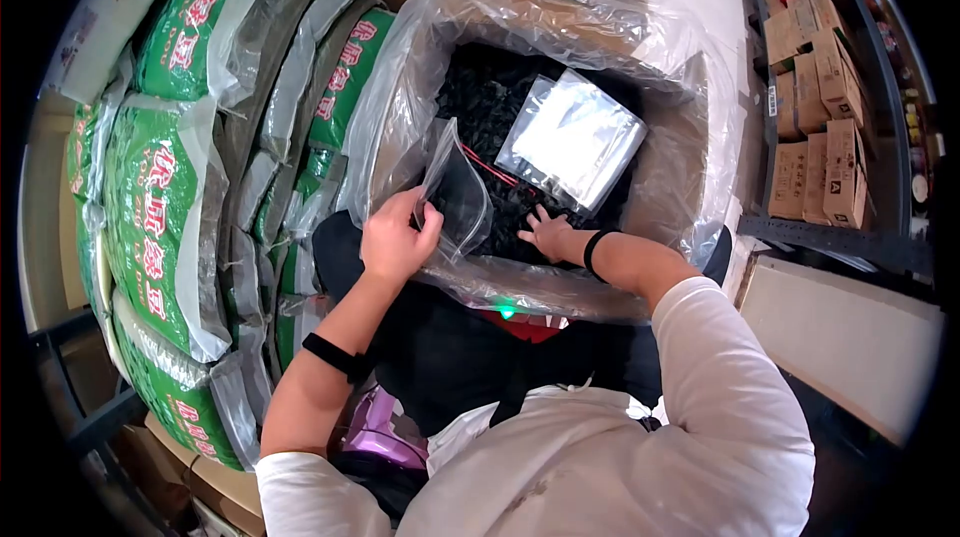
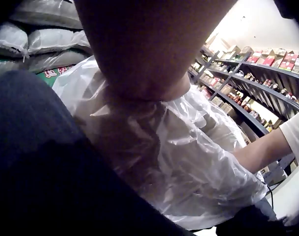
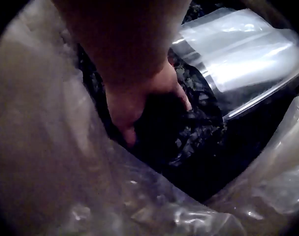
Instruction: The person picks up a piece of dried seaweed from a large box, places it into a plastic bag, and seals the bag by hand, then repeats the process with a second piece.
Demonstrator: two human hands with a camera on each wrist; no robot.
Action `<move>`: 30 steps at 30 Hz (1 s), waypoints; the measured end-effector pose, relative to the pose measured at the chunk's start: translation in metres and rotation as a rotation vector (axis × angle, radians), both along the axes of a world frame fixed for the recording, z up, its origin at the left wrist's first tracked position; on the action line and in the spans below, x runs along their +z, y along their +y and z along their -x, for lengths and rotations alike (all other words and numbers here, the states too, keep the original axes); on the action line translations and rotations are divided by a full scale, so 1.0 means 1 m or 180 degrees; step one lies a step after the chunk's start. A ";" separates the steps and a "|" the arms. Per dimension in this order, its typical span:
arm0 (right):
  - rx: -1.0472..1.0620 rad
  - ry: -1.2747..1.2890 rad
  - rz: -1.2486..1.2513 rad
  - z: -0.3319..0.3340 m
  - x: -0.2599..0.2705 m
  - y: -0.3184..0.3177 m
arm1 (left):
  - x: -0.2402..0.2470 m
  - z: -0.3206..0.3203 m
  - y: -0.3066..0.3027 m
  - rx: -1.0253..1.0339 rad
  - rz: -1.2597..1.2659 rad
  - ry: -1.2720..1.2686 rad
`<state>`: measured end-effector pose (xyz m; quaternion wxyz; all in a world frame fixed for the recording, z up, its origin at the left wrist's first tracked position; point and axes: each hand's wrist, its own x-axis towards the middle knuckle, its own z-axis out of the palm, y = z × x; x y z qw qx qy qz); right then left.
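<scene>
A lined box holds a mass of black, crinkled dried pieces (image 1: 480, 87), which look like dried black fungus. My left hand (image 1: 398, 239) pinches the edge of a small clear plastic bag (image 1: 462, 199) at the box's near left, the bag's mouth standing upright. My right hand (image 1: 548, 234) reaches down onto the black pieces near the front, fingers and thumb spread apart; in the right wrist view the hand (image 3: 139, 98) arches over a dark heap, its fingertips partly hidden. A stack of flat clear bags (image 1: 575, 142) lies on top of the pieces, beyond the right hand.
A clear plastic liner (image 1: 395, 87) drapes over the box's rim. Green-and-white printed sacks (image 1: 160, 207) are piled at the left. Shelves with small cartons (image 1: 825, 77) stand at the right. A red-edged strip (image 1: 488, 167) lies among the pieces.
</scene>
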<state>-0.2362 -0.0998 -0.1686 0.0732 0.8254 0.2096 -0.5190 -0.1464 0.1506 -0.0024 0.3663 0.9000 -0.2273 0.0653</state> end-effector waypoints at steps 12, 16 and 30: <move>-0.0208 0.0051 -0.0024 0.002 0.018 0.008 | 0.008 0.002 -0.003 0.0084 -0.0029 0.0344; -0.0387 -0.0012 0.0052 0.004 0.005 0.009 | 0.002 0.000 -0.001 -0.0021 -0.0037 0.0011; -0.0185 0.0216 0.0195 0.004 -0.002 0.006 | 0.010 0.002 -0.002 0.0112 -0.0032 0.0283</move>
